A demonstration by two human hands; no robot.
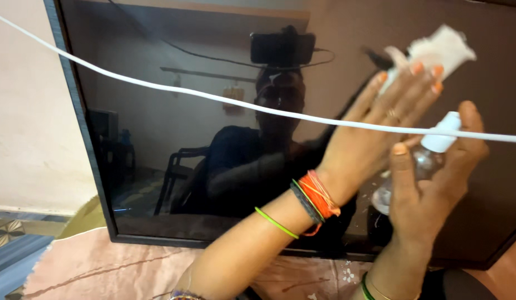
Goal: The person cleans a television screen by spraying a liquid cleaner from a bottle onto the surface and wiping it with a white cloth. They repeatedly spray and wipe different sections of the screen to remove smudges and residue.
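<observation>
Up at one o'clock, the left hand (380, 119) lies flat and open-fingered against the dark screen (174, 111), pressing a white cloth (436, 50) to the glass under its fingertips; the cloth's crumpled end sticks out above them. Just below, at three o'clock, the right hand (436, 183) has its grip closed around a clear spray bottle (422, 166), the white cap at the top and the thumb lying along the bottle's side. The two hands nearly touch. Bangles and threads (316, 200) ring the left wrist. A white cable (213, 97) runs slantwise across the view in front of both hands. The screen stands on a pinkish patterned sheet (102, 266) at seven o'clock.
</observation>
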